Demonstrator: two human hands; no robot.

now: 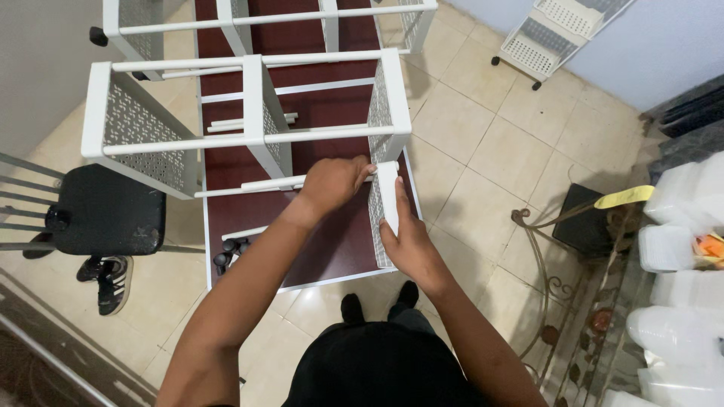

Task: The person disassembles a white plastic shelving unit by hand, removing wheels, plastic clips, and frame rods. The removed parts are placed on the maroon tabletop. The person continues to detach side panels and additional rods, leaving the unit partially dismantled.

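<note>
On the dark red worktop (332,249) a white perforated panel (386,197) stands upright near the right edge. The right hand (411,245) grips its near end, fingers wrapped around the frame. The left hand (332,183) has its fingers closed on a white rod (264,183) where the rod meets the panel's top. Farther back sits an assembled white rack (249,113) (its open bays hold nothing). Small black casters (230,250) lie near the worktop's left near corner. A black chair (109,211) crowds the left side; tiled floor (483,151) lies open on the right.
</note>
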